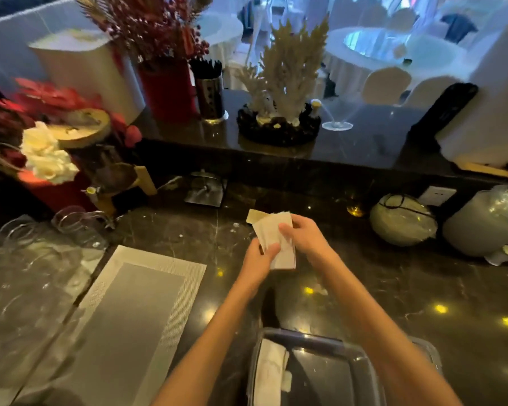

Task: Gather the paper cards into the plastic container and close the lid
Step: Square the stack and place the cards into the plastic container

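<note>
Thin pale paper cards (276, 240), rectangular, fanned slightly, held above glossy dark marble counter (393, 288). Left hand (258, 259) pinches stack's lower edge, thumb on top; right hand (302, 234) fingers curled closed on upper right edge. Clear plastic container (329, 373), grey-rimmed, open, sits nearer, more cards inside. Woven mat (123, 317) left.

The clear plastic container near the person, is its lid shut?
No, the clear plastic container sits open, with white paper cards visible inside.
</note>
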`<state>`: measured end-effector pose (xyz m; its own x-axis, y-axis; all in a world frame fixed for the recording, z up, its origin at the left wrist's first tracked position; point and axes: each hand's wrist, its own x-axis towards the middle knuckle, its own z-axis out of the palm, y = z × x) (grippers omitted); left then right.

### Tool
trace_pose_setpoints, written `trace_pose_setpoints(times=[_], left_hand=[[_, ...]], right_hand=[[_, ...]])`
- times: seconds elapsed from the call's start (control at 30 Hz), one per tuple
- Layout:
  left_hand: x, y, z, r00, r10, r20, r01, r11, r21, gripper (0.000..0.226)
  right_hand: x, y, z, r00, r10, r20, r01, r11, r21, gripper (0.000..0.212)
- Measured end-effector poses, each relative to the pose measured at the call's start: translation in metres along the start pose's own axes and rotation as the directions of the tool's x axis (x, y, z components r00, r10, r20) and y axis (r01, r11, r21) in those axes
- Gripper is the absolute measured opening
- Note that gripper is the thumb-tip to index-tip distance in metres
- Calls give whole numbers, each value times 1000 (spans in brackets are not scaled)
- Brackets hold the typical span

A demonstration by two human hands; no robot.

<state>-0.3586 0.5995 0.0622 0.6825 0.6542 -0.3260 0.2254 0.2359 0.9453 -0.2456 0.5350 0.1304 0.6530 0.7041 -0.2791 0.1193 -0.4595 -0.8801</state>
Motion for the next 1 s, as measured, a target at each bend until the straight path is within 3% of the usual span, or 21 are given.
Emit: trace_pose_setpoints(times=[0.1,0.2,0.3,0.4,0.53,0.73,0.9,1.0], left_hand=[[43,14,-4,995,-4,-101,-8,993,-118,44],[89,19,-4,997,-75,-33,67,980,-188,43],[131,8,-6,975,-216,50,220,916,-334,37],[168,-16,-10,915,-403,-19,343,802,-490,41],[195,-37,-12,846,-534,4,391,614,-686,61],[220,-56,-3,832,-555,30,341,467,-816,60],[229,-54,0,838,-545,41,310,412,-857,56],[227,-52,-2,833,-552,35,308,411,-858,56]], right_hand=[[52,-22,11,993,35,114,-10,976,-219,34],[103,-30,21,986,34,166,31,925,-378,42],[156,-30,25,965,101,241,49,836,-547,47],[204,-12,30,932,252,260,-8,732,-682,54],[246,22,41,859,382,341,-33,706,-707,53],[272,58,58,887,312,342,-37,785,-619,36],[277,73,69,915,297,275,-60,771,-634,40],[278,77,72,920,319,227,-61,690,-721,41]])
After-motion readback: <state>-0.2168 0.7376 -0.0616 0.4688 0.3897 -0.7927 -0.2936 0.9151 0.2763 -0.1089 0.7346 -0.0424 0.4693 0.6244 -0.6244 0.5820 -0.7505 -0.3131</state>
